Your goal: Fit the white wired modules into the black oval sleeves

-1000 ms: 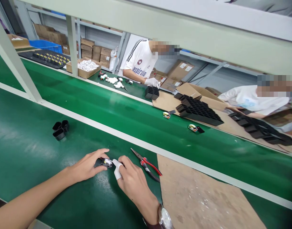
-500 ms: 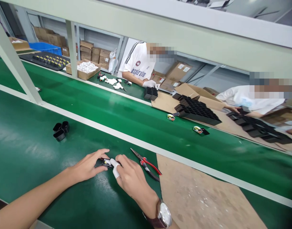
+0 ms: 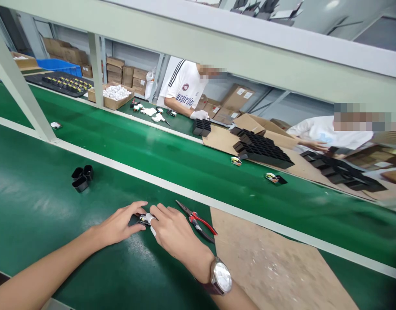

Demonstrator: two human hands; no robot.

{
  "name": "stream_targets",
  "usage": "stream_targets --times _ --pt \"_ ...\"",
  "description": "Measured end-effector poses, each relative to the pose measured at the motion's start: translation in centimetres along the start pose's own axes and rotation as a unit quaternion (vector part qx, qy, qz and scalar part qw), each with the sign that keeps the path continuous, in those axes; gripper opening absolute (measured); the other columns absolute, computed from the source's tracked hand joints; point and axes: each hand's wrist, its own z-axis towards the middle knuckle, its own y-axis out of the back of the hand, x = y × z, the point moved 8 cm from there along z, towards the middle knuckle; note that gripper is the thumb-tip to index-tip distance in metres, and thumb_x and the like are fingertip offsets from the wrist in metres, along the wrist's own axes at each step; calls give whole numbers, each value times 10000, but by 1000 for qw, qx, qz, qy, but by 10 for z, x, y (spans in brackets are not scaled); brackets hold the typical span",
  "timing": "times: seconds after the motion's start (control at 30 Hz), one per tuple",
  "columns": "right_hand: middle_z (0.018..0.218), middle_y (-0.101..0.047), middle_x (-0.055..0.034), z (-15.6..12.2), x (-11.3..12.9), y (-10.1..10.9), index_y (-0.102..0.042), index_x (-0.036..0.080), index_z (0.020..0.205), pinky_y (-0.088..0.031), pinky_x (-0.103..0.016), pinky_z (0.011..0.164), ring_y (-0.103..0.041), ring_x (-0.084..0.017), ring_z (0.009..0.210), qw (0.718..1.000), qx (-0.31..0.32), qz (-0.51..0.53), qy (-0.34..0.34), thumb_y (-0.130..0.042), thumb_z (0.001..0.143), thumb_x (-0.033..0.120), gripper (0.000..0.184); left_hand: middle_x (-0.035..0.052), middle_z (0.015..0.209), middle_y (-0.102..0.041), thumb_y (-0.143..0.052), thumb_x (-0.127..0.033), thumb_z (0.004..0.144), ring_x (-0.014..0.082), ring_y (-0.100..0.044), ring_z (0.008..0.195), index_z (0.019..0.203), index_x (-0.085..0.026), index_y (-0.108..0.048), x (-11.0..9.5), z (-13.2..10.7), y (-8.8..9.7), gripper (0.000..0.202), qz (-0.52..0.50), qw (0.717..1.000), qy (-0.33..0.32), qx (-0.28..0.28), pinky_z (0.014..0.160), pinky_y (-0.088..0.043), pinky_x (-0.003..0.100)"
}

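Note:
A small black-edged circuit board (image 3: 142, 219) with pale parts lies between my two hands, low over the green bench. My left hand (image 3: 120, 224) is curled around its left side, thumb and fingers at the edges. From the right, my right hand (image 3: 175, 230), with white covers on its fingers, pinches the board's right end and hides part of it. A wristwatch (image 3: 221, 276) is on my right wrist. Just beyond that hand lie long-nosed pliers (image 3: 195, 219) with red and black handles. Several black plastic cups (image 3: 81, 183) stand together to the left.
A green conveyor belt (image 3: 146, 157) runs past the bench, carrying circuit assemblies (image 3: 236, 161). A cardboard sheet (image 3: 269, 262) lies at the right. Two people work across the belt, near black cases (image 3: 264, 148). A metal post (image 3: 26, 90) and an overhead beam (image 3: 198, 47) frame the view.
My right hand has shifted slightly left over the circuit board, covering more of it. Assemblies on the belt have moved right. My left hand stays in place.

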Motion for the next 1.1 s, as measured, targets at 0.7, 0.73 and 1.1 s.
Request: stream_targets --times 0.7,0.73,1.1 --pt "1165 -663 -137 -59 -28 -26 -614 136 1267 -555 -440 923 -596 -277 1087 961 -220 127 -106 -530 1025 119 257 112 1141 -752 -705 -251 987 231 -732 1001 975 -190 -758 -14 -2 5 81 -42 992 -91 -73 895 -596 350" --pt "1167 -665 -134 -57 -25 -22 -605 138 1280 -555 -436 928 -597 -273 1093 957 -234 146 -94 -541 1031 129 258 103 1066 -765 -752 -281 954 225 -741 947 967 -183 -752 -6 1 6 98 -120 988 -36 -86 860 -614 346" --pt "1194 -667 -158 -64 -20 -44 -630 124 1219 -564 -448 883 -605 -294 1116 960 -251 103 -75 -522 998 72 252 61 847 -767 -991 -351 696 153 -755 733 848 -118 -733 35 8 19 380 -526 796 222 -201 699 -662 220"
